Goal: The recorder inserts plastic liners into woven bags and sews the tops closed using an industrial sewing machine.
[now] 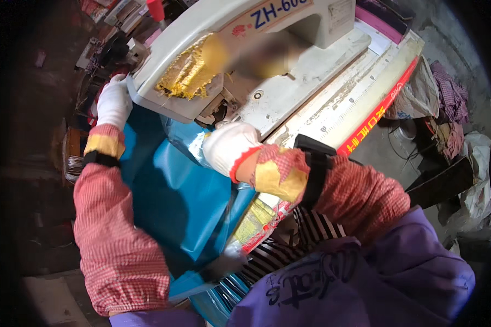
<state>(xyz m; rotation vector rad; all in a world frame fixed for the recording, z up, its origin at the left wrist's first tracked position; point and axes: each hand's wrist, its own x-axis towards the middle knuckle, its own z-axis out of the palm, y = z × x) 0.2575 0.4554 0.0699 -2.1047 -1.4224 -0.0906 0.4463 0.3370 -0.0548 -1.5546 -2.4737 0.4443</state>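
Note:
A pale sewing machine [174,60] reaches across the upper middle, its head over the bed. Blue plastic sheeting [185,185] drapes from under the head toward my lap, with a clear, shiny piece [188,136] near the stitching area. My right hand [232,147], in a white glove, is closed with its fingers on this sheeting, just below the presser foot [218,113]. At the left end of the machine head is my left hand [114,102], also gloved, beside the sheeting's far left part. Its fingertips are partly hidden, so their grip does not show.
The worn machine table [333,111] has a ruler-like scale and a red strip along its front edge. Yellow printed packaging [256,218] lies near my lap. At the right are plastic bags [417,92] and checked cloth [447,92]. A thread spool [73,155] stands at the left.

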